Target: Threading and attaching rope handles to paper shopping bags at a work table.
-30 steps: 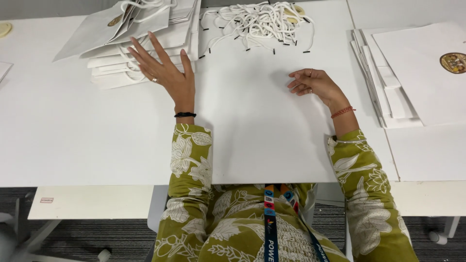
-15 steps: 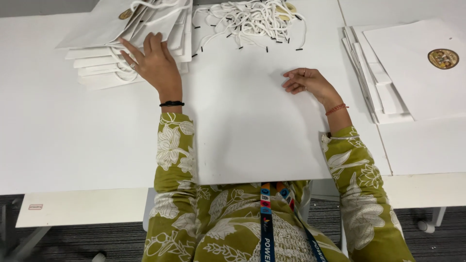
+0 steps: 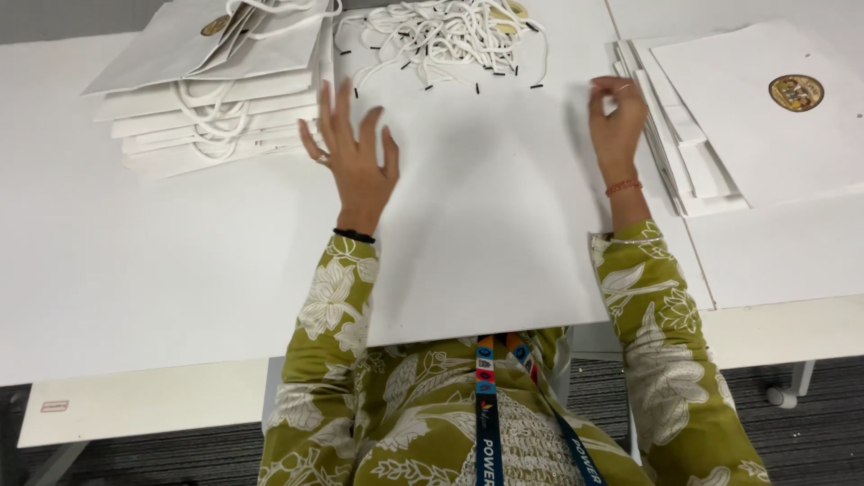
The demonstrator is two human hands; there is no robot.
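A flat white paper bag (image 3: 490,216) lies on the white table (image 3: 135,270) in front of me, its near edge hanging over the table edge. My left hand (image 3: 353,160) hovers over the bag's upper left part with fingers spread, holding nothing. My right hand (image 3: 616,112) is at the bag's upper right corner, fingertips pinched at its top edge. A pile of white rope handles with black tips (image 3: 445,40) lies just beyond the bag.
A stack of finished white bags with rope handles (image 3: 211,90) sits at the far left. Flat white bags with a round gold-brown seal (image 3: 756,126) are stacked at the right. Grey carpet shows below the table edge.
Both hands moved away from me along the bag: the left lifted off the stack side and spread over the bag, the right slid up to the bag's top right corner.
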